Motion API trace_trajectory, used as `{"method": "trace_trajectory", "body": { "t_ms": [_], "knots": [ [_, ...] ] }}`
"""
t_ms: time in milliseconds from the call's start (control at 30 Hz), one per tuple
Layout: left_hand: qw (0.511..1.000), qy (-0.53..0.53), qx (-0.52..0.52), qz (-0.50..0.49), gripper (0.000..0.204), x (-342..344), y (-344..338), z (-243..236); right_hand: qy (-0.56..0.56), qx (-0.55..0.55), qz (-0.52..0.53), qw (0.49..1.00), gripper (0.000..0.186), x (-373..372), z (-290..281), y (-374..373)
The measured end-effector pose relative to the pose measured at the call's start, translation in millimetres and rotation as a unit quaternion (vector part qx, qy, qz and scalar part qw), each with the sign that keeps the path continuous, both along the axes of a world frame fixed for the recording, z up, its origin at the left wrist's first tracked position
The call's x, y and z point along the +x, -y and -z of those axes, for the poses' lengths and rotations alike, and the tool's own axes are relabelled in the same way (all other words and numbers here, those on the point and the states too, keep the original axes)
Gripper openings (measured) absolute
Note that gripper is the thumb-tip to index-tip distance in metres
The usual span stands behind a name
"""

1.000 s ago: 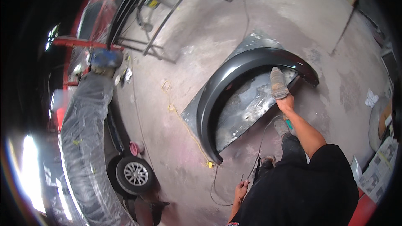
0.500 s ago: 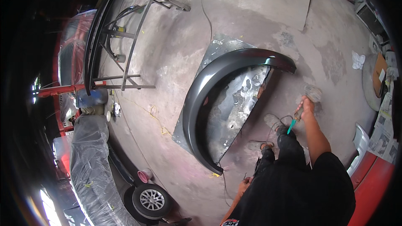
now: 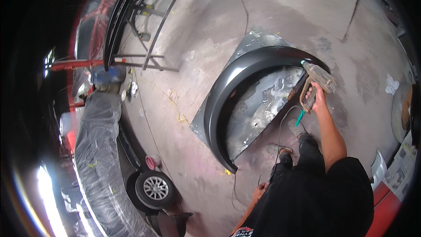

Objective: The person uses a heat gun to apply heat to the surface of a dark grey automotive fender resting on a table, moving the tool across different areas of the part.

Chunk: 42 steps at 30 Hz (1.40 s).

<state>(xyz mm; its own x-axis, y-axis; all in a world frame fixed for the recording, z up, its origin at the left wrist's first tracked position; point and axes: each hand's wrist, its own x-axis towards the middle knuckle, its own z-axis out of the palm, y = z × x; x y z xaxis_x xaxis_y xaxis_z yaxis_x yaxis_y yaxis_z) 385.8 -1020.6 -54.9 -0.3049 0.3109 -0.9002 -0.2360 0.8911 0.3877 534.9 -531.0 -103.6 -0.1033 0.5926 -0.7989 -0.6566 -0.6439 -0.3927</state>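
My right hand [image 3: 318, 96] is wrapped round the handle of a worn, pistol-shaped corded power tool [image 3: 322, 75] with a teal cord sleeve [image 3: 300, 117]. The tool's pale tip lies over or against the right end of a glossy black fender flare [image 3: 215, 101]; I cannot tell whether they touch. This curved flare rests on a paint-stained flat panel [image 3: 250, 125] on the floor. Low beside my leg, my left hand [image 3: 261, 190] is closed, apparently round the tool's cord [image 3: 280, 128]; its fingers are partly hidden.
A metal stand [image 3: 153, 39] occupies the upper left. A plastic-covered long part [image 3: 98, 149], a wheel [image 3: 155, 189] and a pink bucket [image 3: 152, 162] lie at left. Yellow string [image 3: 174, 105] trails over the floor. Newspaper-covered red bodywork [image 3: 380, 204] stands at lower right.
My right hand has raised and turned the tool, so its tip now points left over the flare's right end. My left hand stays low. The whole view has shifted.
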Motion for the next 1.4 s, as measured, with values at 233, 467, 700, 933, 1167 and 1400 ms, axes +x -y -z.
{"method": "trace_trajectory", "body": {
  "t_ms": [233, 467, 700, 933, 1167, 1400],
  "knots": [
    [0.996, -0.010, -0.034, -0.087, 0.036, 9, 24, -1, -0.066, -0.001, -0.149, 0.987, 0.022, -105, -30, 9],
    [0.981, -0.016, -0.064, -0.180, 0.035, 19, 52, -26, -0.070, 0.018, -0.322, 0.944, 0.019, -214, -31, 83],
    [0.960, 0.004, -0.028, -0.278, 0.037, 42, 112, -15, -0.061, 0.064, -0.533, 0.842, 0.019, -275, -34, 193],
    [0.931, 0.033, -0.002, -0.363, 0.038, 56, 146, -6, 0.012, 0.061, -0.739, 0.671, 0.020, -286, 2, 307],
    [0.945, 0.020, -0.014, -0.326, 0.036, 50, 147, -19, 0.079, 0.134, -0.885, 0.438, 0.023, -260, 14, 371],
    [0.955, -0.005, 0.035, -0.295, 0.036, 46, 156, 7, 0.081, 0.221, -0.884, 0.404, 0.027, -274, -9, 343]
  ]
}}
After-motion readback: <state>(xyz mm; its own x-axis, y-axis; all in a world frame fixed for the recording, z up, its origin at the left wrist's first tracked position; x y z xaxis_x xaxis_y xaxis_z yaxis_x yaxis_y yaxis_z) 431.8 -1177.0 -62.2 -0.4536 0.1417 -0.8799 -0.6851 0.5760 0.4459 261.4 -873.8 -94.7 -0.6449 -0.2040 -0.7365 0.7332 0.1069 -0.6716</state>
